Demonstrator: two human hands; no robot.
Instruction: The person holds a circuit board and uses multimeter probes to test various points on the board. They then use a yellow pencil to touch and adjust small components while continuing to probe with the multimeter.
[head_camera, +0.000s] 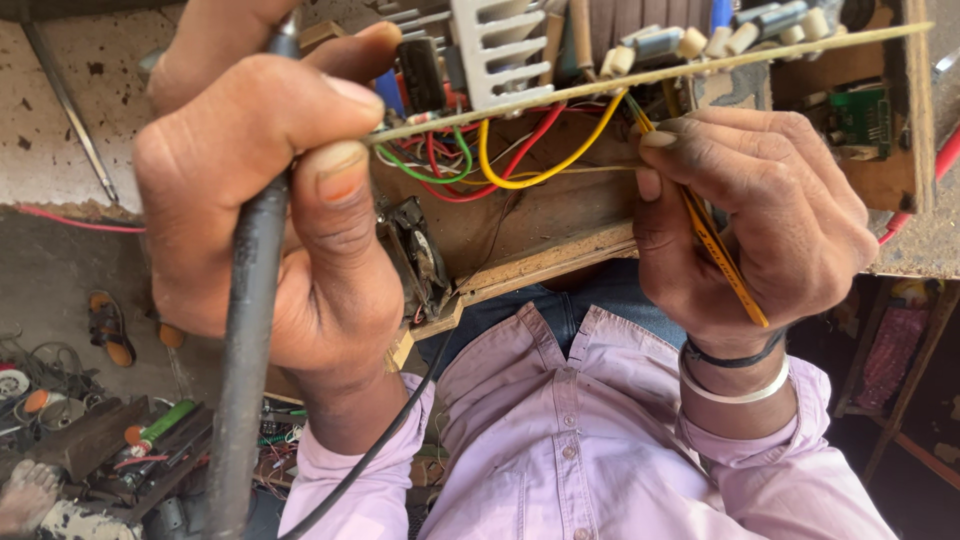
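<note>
Head view: left hand (260, 190) has its fingers wrapped around a dark soldering iron handle (245, 330) beside the circuit board (640, 75); right hand (750, 210) pinches a yellow pencil-like tool (715, 245) under the board's coloured wires (500, 160).

Lilac shirt (600, 440), yellow wire (560, 165), black handle (250, 330)

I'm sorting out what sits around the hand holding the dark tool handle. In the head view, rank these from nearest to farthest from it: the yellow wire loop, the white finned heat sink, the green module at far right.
From the left hand:
1. White finned heat sink, just above right of it.
2. Yellow wire loop, centre, under the board edge.
3. Green module, far right.
The first two are close.
</note>
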